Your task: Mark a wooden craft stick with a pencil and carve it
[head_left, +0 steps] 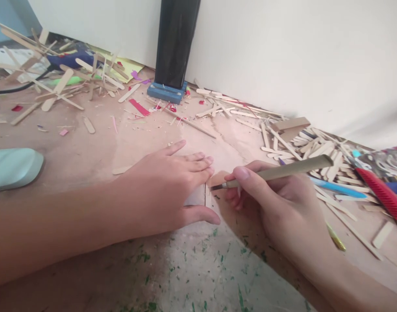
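Observation:
My left hand [167,190] lies flat on the worktop, fingers stretched out, pressing down on a small pale wooden piece [198,196] that shows between thumb and fingers. My right hand [276,203] is closed in a pen grip round a beige craft knife [282,172]. Its dark tip [214,187] touches the right edge of the wooden piece, just off my left fingertips.
Heaps of craft sticks lie at the right [302,145] and back left [58,82]. A black post on a blue base [167,92] stands at the white wall. Red [382,193] and blue [339,188] tools lie at the right; a pale green object [13,167] at the left.

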The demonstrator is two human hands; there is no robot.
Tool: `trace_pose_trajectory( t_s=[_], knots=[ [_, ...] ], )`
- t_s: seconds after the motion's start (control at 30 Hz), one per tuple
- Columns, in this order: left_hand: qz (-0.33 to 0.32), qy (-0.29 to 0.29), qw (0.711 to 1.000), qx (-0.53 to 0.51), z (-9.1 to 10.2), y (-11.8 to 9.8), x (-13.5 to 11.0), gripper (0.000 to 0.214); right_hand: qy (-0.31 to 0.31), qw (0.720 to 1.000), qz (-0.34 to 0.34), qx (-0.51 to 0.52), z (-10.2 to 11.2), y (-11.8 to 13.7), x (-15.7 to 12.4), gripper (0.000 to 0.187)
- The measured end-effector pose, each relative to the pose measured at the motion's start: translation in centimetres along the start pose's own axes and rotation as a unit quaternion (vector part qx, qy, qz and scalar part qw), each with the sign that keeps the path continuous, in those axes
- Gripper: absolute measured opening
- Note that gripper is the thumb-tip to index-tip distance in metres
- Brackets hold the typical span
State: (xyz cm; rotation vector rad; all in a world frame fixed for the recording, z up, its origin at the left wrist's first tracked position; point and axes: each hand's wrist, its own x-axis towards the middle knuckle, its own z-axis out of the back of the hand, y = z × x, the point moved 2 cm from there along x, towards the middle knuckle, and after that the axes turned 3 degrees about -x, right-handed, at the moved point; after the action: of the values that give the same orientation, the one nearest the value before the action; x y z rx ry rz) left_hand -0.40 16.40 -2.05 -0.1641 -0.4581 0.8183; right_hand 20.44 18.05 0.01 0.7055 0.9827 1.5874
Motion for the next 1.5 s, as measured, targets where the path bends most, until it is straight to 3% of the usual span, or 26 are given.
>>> trace_pose_trajectory(
  t_s=[0.2,0.47,0.77,0.97,1.17,1.3,1.5],
  knots=[
    [0.001,-0.017,1.0,-0.004,-0.1,0.0,-0.1,0.074,-0.01,0.997,0.069,-0.029,-0.4,0.9,-0.2,0.03],
    [0.013,0.011,1.0,0.002,-0.3,0.2,0.0,0.076,-0.022,0.999,0.033,-0.031,0.1,0.4,-0.1,0.042],
    [0.011,0.003,1.0,-0.001,-0.2,0.1,-0.2,0.076,-0.013,0.996,0.085,-0.03,-0.5,0.9,-0.4,0.027],
    [0.006,0.004,1.0,0.001,-0.2,0.2,0.0,0.076,-0.01,0.999,0.009,-0.032,0.0,0.1,0.0,0.045],
    [0.013,0.005,1.0,-0.008,-0.1,0.2,-0.1,0.077,0.0,0.999,0.044,-0.027,-0.3,0.6,-0.1,0.04],
    [0.016,0.009,1.0,-0.012,-0.1,0.2,-0.2,0.077,-0.008,0.995,0.091,-0.03,-0.5,1.0,-0.4,0.026],
    [0.002,-0.002,1.0,0.002,-0.2,0.2,-0.1,0.074,0.013,1.0,-0.019,0.011,0.0,-0.1,0.1,0.044]
  ],
)
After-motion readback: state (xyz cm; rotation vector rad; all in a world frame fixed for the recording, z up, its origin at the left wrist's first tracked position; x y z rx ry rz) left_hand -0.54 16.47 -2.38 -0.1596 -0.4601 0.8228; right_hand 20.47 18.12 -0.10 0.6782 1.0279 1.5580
